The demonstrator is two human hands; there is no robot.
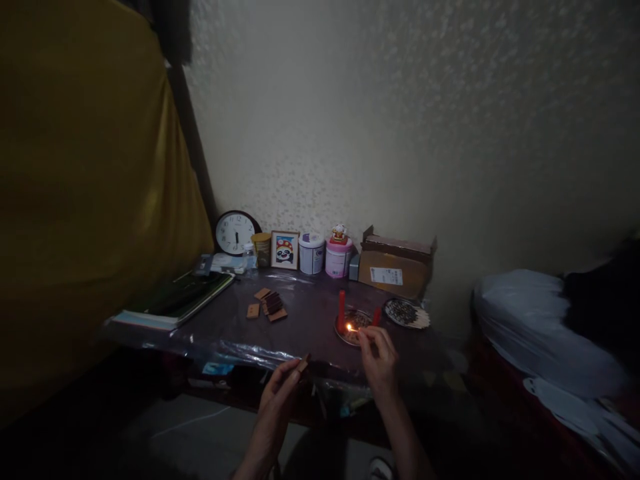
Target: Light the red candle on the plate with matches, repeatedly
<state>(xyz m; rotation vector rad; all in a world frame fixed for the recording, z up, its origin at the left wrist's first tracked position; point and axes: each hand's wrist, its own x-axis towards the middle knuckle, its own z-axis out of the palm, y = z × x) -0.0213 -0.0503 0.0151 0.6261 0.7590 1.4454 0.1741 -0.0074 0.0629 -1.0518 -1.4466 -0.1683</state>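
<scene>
Between the fingertips of my right hand is a burning match, its small flame pointing left. The flame is close to the foot of a taller red candle. A shorter red candle stands behind my right fingers, and both candles are on a round plate with dark bits on it. My left hand grips a small brown matchbox near the table's front edge. Several more matchboxes lie in a loose pile farther back on the left.
A second plate holds matches at the right. Along the wall stand a clock, a framed panda picture, two canisters and a cardboard box. A green book lies left, beside a yellow curtain.
</scene>
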